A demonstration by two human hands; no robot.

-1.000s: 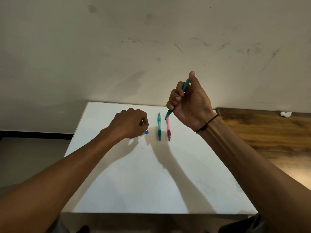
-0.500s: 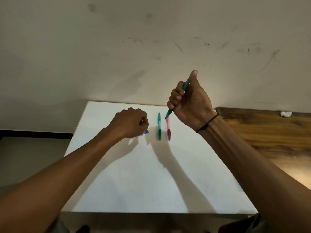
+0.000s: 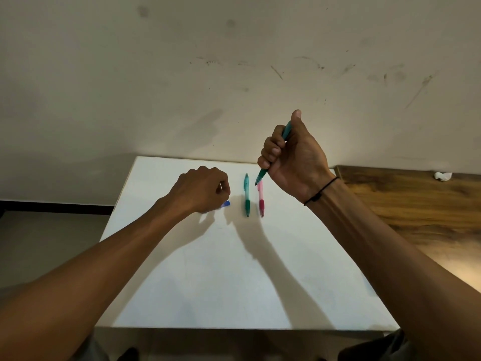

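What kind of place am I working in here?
Likely a plain home or office room: a white table by a scuffed wall, with a wooden tabletop beside it.

Left pen [image 3: 246,195] and right pen [image 3: 260,199] lie side by side on the surface [image 3: 234,282]. Just left of them sits my left grip [image 3: 203,187], round a stub [image 3: 226,204]. My right grip [image 3: 294,160] holds a third pen [image 3: 261,175] above the right pen's far end.
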